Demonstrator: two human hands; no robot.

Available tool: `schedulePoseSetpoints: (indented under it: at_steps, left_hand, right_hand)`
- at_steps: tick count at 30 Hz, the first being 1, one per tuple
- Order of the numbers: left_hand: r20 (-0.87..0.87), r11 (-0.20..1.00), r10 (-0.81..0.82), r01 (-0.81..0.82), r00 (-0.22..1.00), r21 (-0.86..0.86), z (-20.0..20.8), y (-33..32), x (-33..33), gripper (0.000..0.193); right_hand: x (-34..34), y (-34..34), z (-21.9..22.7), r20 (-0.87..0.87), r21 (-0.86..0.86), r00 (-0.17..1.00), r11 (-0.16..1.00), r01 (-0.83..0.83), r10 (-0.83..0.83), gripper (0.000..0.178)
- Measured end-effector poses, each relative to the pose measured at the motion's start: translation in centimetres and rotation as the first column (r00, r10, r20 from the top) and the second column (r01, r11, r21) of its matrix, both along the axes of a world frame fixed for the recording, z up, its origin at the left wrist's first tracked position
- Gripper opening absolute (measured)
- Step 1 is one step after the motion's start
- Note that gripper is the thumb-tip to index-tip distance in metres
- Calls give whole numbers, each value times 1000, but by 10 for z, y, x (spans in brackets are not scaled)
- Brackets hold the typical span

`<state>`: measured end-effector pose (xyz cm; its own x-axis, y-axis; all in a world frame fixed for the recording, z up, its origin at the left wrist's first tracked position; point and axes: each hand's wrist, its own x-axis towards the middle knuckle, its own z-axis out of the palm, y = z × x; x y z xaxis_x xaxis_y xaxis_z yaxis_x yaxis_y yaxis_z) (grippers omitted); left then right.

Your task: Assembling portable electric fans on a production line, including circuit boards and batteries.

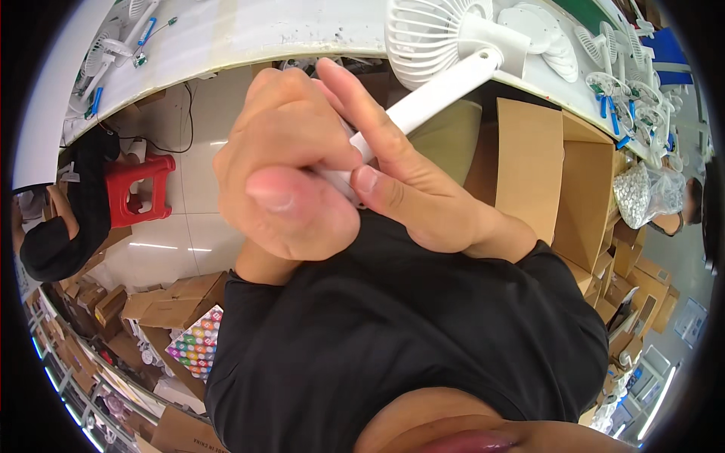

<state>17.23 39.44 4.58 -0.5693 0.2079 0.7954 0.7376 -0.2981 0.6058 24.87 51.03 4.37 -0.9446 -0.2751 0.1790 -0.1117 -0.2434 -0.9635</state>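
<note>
A white handheld fan [445,90] slants across the middle, its round slatted guard over the table edge and its handle running down toward me. My left hand [287,166] is closed around the lower end of that handle, thumb pointing toward me. Against the same handle lies my right hand [423,189], its thumb and fingers on either side of the stem. The handle's tip is mostly hidden by my fingers. Several white round discs [538,34] lie in a loose stack just behind the fan head.
The white worktable [302,30] carries more partly assembled fans [627,60] at right and others at left. Below its edge on the right stands an open cardboard box [529,158]. A red stool [141,189] and a person in black [75,211] are to the left.
</note>
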Motion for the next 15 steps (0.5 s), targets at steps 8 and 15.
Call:
schedulePoseSetpoints:
  at_steps: [8, 15]
  left_hand:
    - [-15, 992, 126, -126, 992, -10, 3, 2, -2, 53]
    - [381, 968, -25, -73, 924, 240, 9, 4, -7, 52]
  right_hand:
    - [-13, 1, -6, -136, -67, 991, 998, 13, -22, 66]
    - [-9, 1, -3, -100, -151, 994, 987, -51, 36, 71]
